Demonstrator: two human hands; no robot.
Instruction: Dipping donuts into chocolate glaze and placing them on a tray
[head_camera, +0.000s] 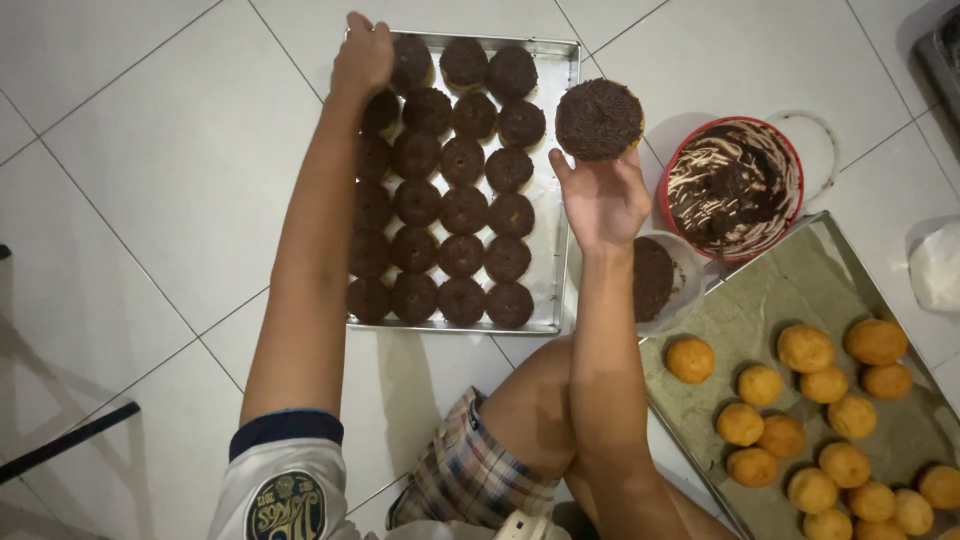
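Note:
My right hand (604, 198) holds up a round doughnut covered in chocolate sprinkles (598, 119) by its fingertips, just right of a metal tray (561, 180). That tray carries several rows of dark sprinkled doughnuts (461, 210). My left hand (362, 57) reaches to the tray's far left corner, fingers closed and resting at a coated doughnut (410, 62) there; whether it grips it is unclear.
A red bowl of chocolate glaze (735, 185) stands to the right. A clear bowl of chocolate sprinkles (660, 280) sits by my right wrist. A second tray (800, 280) at the lower right holds several plain golden doughnuts (805, 348). White tiled floor all around; my knee is below.

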